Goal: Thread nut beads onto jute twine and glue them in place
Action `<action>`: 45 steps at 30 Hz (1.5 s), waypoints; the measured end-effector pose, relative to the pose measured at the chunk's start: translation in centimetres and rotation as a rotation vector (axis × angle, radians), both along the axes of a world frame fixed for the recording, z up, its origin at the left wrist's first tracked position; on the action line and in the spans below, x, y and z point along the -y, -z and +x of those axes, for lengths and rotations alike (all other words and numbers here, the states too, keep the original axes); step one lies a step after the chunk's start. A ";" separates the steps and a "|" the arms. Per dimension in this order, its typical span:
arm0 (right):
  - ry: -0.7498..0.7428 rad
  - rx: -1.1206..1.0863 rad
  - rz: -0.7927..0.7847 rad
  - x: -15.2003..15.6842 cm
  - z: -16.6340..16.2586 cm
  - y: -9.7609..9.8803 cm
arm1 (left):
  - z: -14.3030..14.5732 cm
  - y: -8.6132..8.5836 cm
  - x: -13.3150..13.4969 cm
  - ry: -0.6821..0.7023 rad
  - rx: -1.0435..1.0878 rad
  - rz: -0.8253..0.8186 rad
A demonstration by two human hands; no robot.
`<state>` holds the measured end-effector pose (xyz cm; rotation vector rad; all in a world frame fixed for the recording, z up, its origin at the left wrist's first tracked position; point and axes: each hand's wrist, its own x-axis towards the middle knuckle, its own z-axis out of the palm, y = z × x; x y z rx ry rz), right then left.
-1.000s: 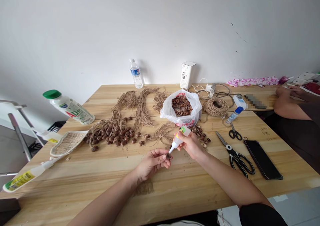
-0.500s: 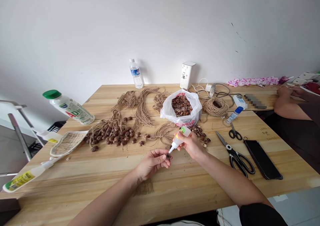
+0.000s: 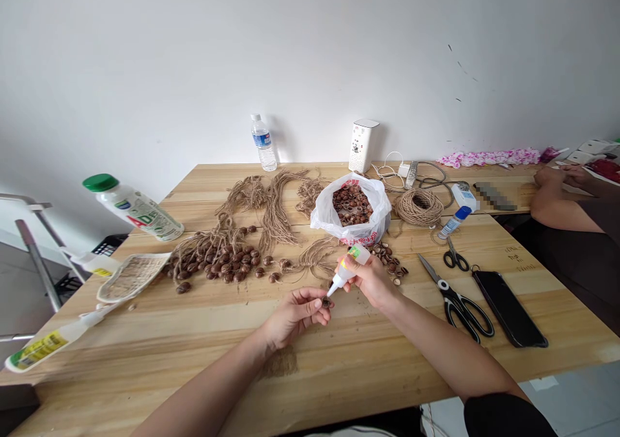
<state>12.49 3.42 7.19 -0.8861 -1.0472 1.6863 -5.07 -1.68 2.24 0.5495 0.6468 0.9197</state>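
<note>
Between the fingertips of my left hand [image 3: 296, 314] is a small brown nut shell [image 3: 326, 302], its hollow side facing up. My right hand [image 3: 372, 278] is wrapped round a glue bottle [image 3: 349, 264], tilted so its white nozzle points down at the shell. The nozzle tip meets the shell or is just above it; I cannot tell which. Behind my hands lie loose twine strands [image 3: 314, 259] and a scatter of shell pieces [image 3: 389, 261]. A white plastic bag [image 3: 323, 212] beyond holds many brown shells.
Left lie brown nuts on twine [image 3: 225, 259], a shallow tray [image 3: 109, 290] and another glue bottle [image 3: 53, 345]. Right are a twine ball [image 3: 419, 207], large scissors [image 3: 458, 304], small scissors [image 3: 455, 257] and a phone [image 3: 508, 308]. Another person's hands [image 3: 557, 177] rest at far right.
My hands, the shell and the glue bottle keep almost the same place. At far right the other person's hands have shifted slightly.
</note>
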 end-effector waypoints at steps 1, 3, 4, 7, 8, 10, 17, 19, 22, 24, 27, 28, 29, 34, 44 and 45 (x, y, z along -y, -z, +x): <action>0.000 0.000 0.004 0.0 0.0 0.0 | 0.0 0.0 0.0 0.001 0.001 0.001; 0.001 0.004 0.008 0.0 0.0 0.1 | 0.0 0.0 0.0 0.004 0.001 0.005; 0.001 0.007 0.009 0.0 0.0 0.1 | 0.0 0.0 0.0 0.005 0.000 0.009; -0.002 0.013 0.017 0.0 0.1 0.1 | 0.0 0.1 0.0 0.006 -0.002 0.015; -0.003 0.013 0.021 0.0 0.1 0.1 | 0.0 0.2 0.0 0.006 0.000 0.016; -0.003 0.016 0.026 0.0 0.1 0.1 | 0.0 0.1 0.0 0.010 0.002 0.016; 0.007 0.044 0.037 0.2 0.1 -0.1 | 0.0 0.0 0.0 0.006 -0.005 0.016; 0.014 0.050 0.040 0.2 0.1 0.1 | 0.0 0.1 0.0 0.008 -0.011 0.016; 0.015 0.055 0.054 0.2 0.2 0.3 | 0.0 0.1 0.0 0.012 -0.014 0.016; 0.015 0.054 0.062 0.2 0.2 0.3 | 0.0 0.1 0.0 0.012 -0.012 0.016; 0.014 0.053 0.068 0.2 0.2 0.2 | 0.0 0.2 -0.1 0.010 -0.005 0.013; 0.011 0.054 0.072 0.2 0.2 0.1 | 0.0 0.2 -0.1 0.010 -0.004 0.013; 0.008 0.056 0.076 0.3 0.1 0.0 | 0.0 0.2 -0.1 0.010 -0.004 0.014; 0.005 0.072 0.101 0.5 0.1 -0.3 | 0.0 0.1 0.0 0.006 -0.008 0.012; -0.003 0.061 0.124 0.4 0.3 0.1 | 0.0 0.1 0.1 0.007 0.002 0.011; -0.005 0.063 0.126 0.4 0.3 0.1 | 0.0 0.1 0.1 0.007 0.002 0.012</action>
